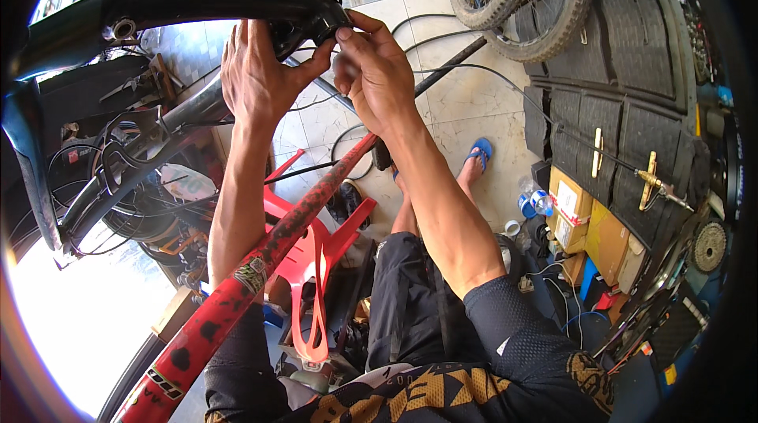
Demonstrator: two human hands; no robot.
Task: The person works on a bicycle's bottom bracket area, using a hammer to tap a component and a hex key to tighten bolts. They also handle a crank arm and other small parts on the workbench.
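Got a black bike frame (197, 3) stretched across the upper left, then a red speckled tube (294, 222) slanting up from the lower left. Up near top centre, got the left hand (264, 76) against the frame's end, can't tell how tight, and close beside it the right hand (377, 68) with thumb and forefinger pinched on that same end. Over at upper right, spotted knobbly bike wheels (554, 38).

Black bike frame (205, 1), black-blotched red pole (276, 245), blue sandal (484, 146)
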